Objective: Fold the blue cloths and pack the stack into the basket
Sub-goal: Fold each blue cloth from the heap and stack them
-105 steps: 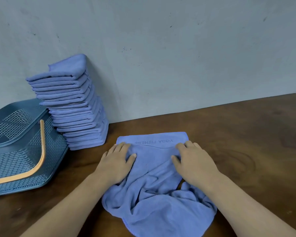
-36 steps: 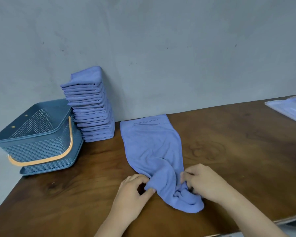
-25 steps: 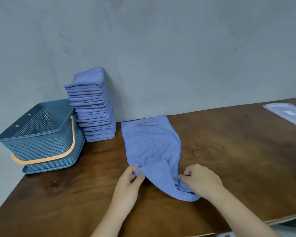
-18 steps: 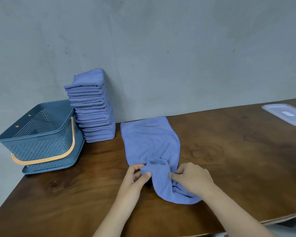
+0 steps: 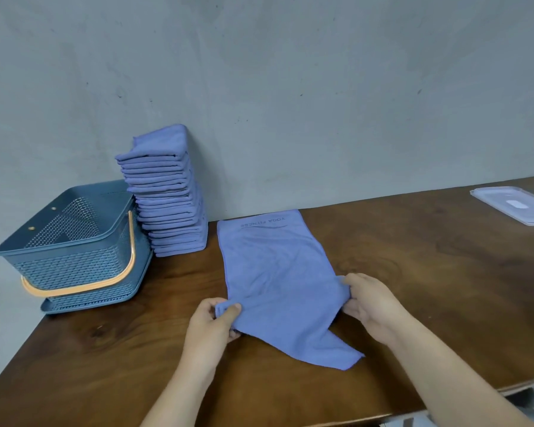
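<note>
Blue cloth [image 5: 278, 272] flat between stack [image 5: 170, 198] and basket [image 5: 74, 241]

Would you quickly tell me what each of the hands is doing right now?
Left hand: pinches the blue cloth at its near-left edge.
Right hand: grips the cloth's right edge.

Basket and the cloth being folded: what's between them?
In the head view, the stack of folded cloths stands between the basket and the cloth at the back; in front of the stack, only bare table.

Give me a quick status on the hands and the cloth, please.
Left hand, right hand pinch blue cloth near end. Stack beside basket, unpacked. Nothing in the way.
</note>
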A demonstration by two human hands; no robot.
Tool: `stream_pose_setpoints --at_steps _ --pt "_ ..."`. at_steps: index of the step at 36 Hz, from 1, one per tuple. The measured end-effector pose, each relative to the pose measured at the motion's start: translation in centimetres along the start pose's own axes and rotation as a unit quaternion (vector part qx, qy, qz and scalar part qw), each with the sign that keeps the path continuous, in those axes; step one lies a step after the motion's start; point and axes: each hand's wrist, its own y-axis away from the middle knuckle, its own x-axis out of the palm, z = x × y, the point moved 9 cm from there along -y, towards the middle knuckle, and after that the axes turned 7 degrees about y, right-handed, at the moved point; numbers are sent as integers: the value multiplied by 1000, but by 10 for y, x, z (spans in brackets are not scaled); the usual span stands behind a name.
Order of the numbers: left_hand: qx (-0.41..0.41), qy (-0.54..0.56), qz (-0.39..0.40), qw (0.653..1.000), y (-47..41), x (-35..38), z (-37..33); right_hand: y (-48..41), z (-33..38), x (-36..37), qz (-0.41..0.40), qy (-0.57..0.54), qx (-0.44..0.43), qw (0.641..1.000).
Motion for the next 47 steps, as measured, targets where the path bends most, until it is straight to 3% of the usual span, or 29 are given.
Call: stream_pose_setpoints --at_steps 4,7,11,13,16,20,25,28,30,33,37,40,43,45,47 --pt "20 -39 6 999 6 -3 -4 19 8 3 -18 18 -21 999" --pt "29 -45 96 994 21 11 -1 31 10 11 -2 100 -62 993" --pt "61 -66 206 974 45 23 1 48 7 24 64 288 -164 941" --pt "88 -78 188 975 48 17 -1 59 -2 31 103 336 -174 920" --pt "88 -58 165 981 50 15 -5 60 -8 26 63 392 -196 897" --pt "84 -21 126 988 48 12 -14 61 3 12 4 315 -213 925" --pt "54 27 81 995 40 3 -21 64 16 0 13 72 -149 986" --pt "-25 56 83 995 40 6 -13 62 16 -5 33 117 -115 986" --pt "-77 3 97 992 42 7 0 60 8 -6 57 250 -97 962" --pt "-110 -123 138 976 43 4 19 58 -5 -13 67 467 -67 879" --pt "-88 -208 135 965 40 -7 15 66 -4 -15 76 565 -26 821" --pt "-33 -298 117 947 40 -11 1 68 5 -19 50 625 -20 779" --pt "81 -352 60 930 34 -16 -16 63 15 -21 -13 681 -55 730" --pt "164 -384 38 908 28 -12 -23 57 19 -16 -46 680 -106 724" --pt "201 -398 71 892 18 0 -20 50 20 0 -43 652 -184 734"
